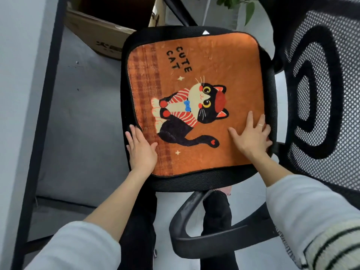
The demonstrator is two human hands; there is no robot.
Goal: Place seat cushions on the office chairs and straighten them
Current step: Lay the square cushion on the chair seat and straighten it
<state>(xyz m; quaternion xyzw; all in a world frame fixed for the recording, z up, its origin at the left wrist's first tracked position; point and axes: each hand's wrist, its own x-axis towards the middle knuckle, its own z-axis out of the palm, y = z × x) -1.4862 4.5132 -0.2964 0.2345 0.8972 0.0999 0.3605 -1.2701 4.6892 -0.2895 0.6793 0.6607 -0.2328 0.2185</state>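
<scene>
Sleeves: pale sleeves [81,248] fill the bottom corners, the right one with dark stripes at the cuff, both forearms bare beyond them.
Cushion: orange seat cushion [204,61] printed with a black cat and the words "CUTE CAT" lies flat on the seat of the office chair [194,182], its edges roughly parallel to the seat's, a band of black seat showing all round.
Left hand: left hand [142,151] lies flat, fingers straight and together, on the cushion's near-left corner, fingertips reaching over the edge onto the seat.
Right hand: right hand [251,137] is spread wide and pressed palm-down on the cushion's near-right part, beside the backrest; a ring sits on one finger.
Chair parts: mesh backrest [321,94] stands at right; a black armrest [194,230] curves below the seat.
Surroundings: a cardboard box [97,34] and a black desk leg [41,106] at left, green leaves [243,4] at top.
</scene>
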